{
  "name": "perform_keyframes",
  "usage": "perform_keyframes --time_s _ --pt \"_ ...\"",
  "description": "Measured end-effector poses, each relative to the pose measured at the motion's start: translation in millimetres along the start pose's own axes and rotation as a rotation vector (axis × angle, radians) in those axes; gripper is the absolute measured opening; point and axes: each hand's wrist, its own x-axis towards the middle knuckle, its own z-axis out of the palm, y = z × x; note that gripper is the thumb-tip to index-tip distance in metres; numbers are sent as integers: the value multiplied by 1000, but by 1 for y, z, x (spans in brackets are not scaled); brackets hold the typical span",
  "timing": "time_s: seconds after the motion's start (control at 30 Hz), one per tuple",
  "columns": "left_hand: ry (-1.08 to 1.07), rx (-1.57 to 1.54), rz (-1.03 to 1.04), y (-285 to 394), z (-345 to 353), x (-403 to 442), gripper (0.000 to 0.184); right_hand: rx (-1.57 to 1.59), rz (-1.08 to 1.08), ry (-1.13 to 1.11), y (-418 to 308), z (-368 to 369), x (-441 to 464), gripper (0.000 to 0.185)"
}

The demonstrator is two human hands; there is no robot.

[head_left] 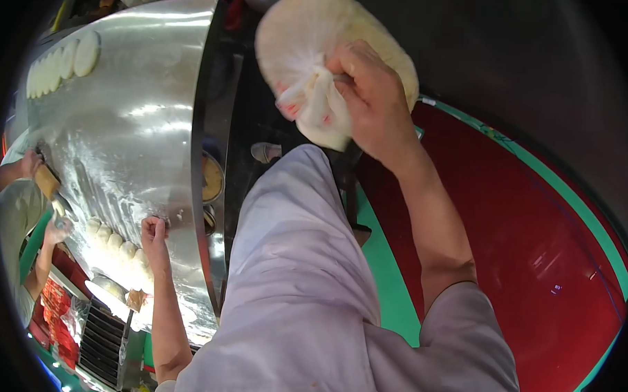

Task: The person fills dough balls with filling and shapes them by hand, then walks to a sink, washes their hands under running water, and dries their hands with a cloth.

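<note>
My right hand [373, 94] is closed around the gathered neck of a big translucent plastic bag [382, 32]. The bag is full and rounded with something pale, perhaps flour or dough, and has red print near its neck. My left hand [155, 235] is at the edge of the steel worktable [159, 73], its fingers curled in. Whatever those fingers may hold is hidden. Just beside it, a row of pale dough pieces [122, 247] lies on the floured steel.
More flattened dough pieces [66, 59] lie in a row at the table's far end. Across the table, a co-worker's hands [31, 164] hold a wooden-handled blade [48, 183]. Bowls [212, 178] stand beneath the table edge. A glossy red surface [507, 216] with green trim curves along my right.
</note>
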Motion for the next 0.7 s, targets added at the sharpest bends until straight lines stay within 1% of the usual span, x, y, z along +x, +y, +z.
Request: perform_keyframes --time_s 0.03,0.07,0.13,0.2,0.27,0.33,0.43,0.5,0.57,0.67,0.7 --pt "-34 -38 -2 6 4 -2 9 -46 79 -40 15 1 -9 9" --pt "-36 -29 -14 11 8 -5 9 -39 93 -44 36 6 -16 9" --pt "-2 -9 -5 17 12 -8 9 -174 133 -77 81 24 -31 9" --pt "13 -3 -3 16 15 -10 10 -173 174 -83 125 53 -39 10" --pt "47 19 -8 10 15 -10 11 -142 138 -85 166 95 -45 11" --pt "89 10 -5 11 22 -12 12 -5 200 -156 188 142 -42 11" --pt "197 18 -22 6 24 -13 15 34 95 -171 213 223 -21 12" --pt "239 0 -43 6 28 -15 16 -13 108 -364 225 277 -2 6" --pt "289 -38 -69 4 30 -16 17 -39 63 -427 238 333 8 6" --pt "338 -55 -93 -13 28 -21 16 -276 52 -601 277 385 -4 10" --pt "375 -73 -110 -6 34 -21 15 -373 50 -665 292 393 -11 12"
